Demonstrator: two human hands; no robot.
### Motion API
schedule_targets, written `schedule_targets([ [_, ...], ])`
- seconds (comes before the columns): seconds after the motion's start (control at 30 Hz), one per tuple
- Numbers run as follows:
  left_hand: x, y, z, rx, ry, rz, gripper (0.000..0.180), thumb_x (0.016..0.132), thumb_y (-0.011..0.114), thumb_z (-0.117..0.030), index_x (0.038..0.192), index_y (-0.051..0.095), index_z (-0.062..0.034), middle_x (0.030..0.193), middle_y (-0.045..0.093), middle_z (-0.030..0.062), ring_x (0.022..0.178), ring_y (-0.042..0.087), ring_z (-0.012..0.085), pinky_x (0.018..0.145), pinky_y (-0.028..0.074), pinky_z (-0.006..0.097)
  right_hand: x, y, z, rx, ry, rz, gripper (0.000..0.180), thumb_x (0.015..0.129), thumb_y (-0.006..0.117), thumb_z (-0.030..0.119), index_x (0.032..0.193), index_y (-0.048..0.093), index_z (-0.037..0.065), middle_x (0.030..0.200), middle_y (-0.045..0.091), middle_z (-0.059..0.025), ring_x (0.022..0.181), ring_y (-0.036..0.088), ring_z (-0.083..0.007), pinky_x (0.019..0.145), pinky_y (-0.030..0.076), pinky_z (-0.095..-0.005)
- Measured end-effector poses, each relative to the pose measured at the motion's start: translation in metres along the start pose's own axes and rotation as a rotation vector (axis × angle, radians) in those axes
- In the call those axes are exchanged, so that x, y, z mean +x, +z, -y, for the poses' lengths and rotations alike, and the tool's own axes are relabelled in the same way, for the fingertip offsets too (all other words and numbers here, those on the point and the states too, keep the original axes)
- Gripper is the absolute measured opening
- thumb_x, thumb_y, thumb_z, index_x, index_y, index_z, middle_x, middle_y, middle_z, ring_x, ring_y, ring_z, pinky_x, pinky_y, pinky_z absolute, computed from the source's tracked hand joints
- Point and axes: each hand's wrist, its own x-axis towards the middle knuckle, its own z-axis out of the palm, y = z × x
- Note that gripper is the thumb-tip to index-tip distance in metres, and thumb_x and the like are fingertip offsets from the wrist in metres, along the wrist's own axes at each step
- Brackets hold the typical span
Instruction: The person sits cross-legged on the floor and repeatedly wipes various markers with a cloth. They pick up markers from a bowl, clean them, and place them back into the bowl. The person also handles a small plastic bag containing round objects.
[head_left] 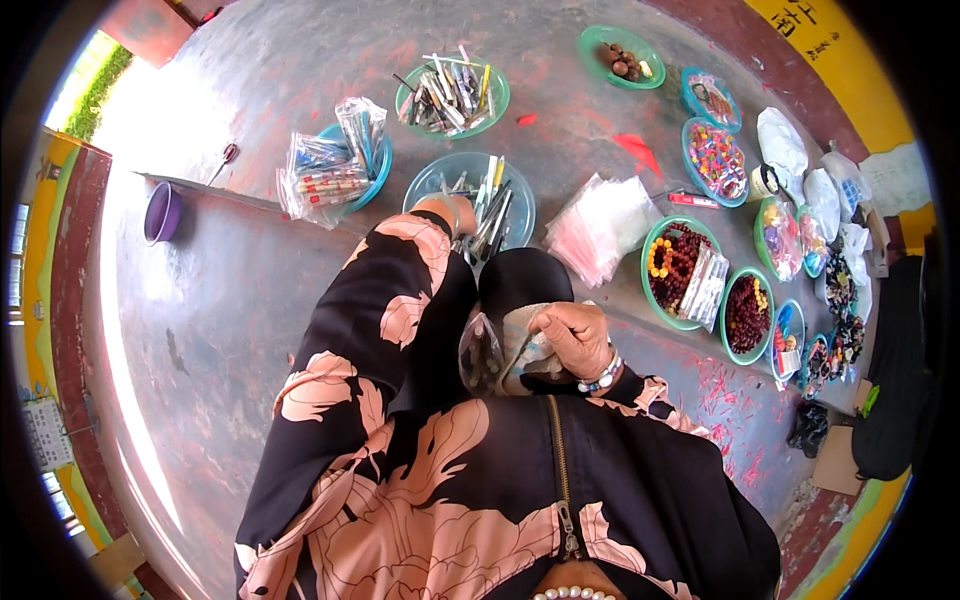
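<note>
In clear bowl [424, 182] on raised floor [568, 150]: slim pens [489, 215]. Reaching among them with left hand [464, 215]; cannot tell whether closed on any. Pinching with right hand [578, 340], fingertips together on what looks like patterned cloth [523, 352]. Just beside cloth, clear bag [482, 357]. Farther out: plastic sleeves [600, 228], dark red beads [685, 248], green bowl [502, 94] of more pens. Far left, purple basin [163, 214].

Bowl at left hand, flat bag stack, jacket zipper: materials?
Bowl at the left hand: likely plastic, glossy; translucent bluish, thin-looking wall. Flat bag stack: probably smooth plastic film; see-through, with bright sheen. Jacket zipper: brass-toned, probably metal by its shiny teeth; coated plastic not ruled out.
</note>
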Motion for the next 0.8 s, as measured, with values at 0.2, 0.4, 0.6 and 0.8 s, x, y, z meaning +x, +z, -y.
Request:
schedule_targets([
  [0.2, 0.083, 0.052, 0.084, -0.142, 0.183, -0.048, 0.024, 0.078, 0.059, -0.020, 0.078, 0.067, 0.0026, 0.072, 0.066, 0.0130, 0.069, 0.067, 0.0243, 0.062, 0.052, 0.038, 0.000, 0.000, 0.003, -0.002, -0.018, 0.019, 0.031, 0.092, 0.056, 0.024, 0.075, 0.064, 0.000, 0.063, 0.060, -0.0055, 0.055, 0.052, -0.0100, 0.052, 0.041, -0.0251],
  [0.4, -0.027, 0.005, 0.048, -0.911, 0.080, -0.070, 0.020, 0.083, 0.054, -0.018, 0.081, 0.062, 0.0004, 0.080, 0.067, 0.0084, 0.063, 0.062, 0.0117, 0.049, 0.046, 0.025, -0.003, -0.003, -0.002, 0.078, 0.123, -0.010, 0.031, 0.093, 0.055, 0.024, 0.076, 0.064, 0.000, 0.068, 0.061, -0.0011, 0.064, 0.052, -0.0066, 0.060, 0.042, -0.0231],
  [0.6, -0.116, 0.010, 0.032, -1.506, 0.407, -0.231, 0.017, 0.092, 0.051, -0.017, 0.098, 0.059, -0.0036, 0.078, 0.058, 0.0009, 0.060, 0.051, 0.0086, 0.055, 0.042, 0.023, 0.003, -0.033, -0.014, 0.871, 0.396, -0.218, 0.023, 0.092, 0.054, 0.023, 0.093, 0.063, 0.002, 0.086, 0.065, -0.0085, 0.078, 0.063, -0.0177, 0.072, 0.051, -0.0290],
  [0.8, -0.222, 0.033, -0.032, -1.809, 0.567, -0.124, 0.020, 0.096, 0.046, -0.014, 0.109, 0.054, -0.0010, 0.079, 0.057, 0.0054, 0.059, 0.051, 0.0118, 0.052, 0.041, 0.022, 0.015, -0.078, -0.022, 1.237, 0.240, -0.465, 0.035, 0.097, 0.038, 0.031, 0.119, 0.054, 0.009, 0.113, 0.059, -0.0091, 0.102, 0.058, -0.0256, 0.088, 0.048, -0.0398],
])
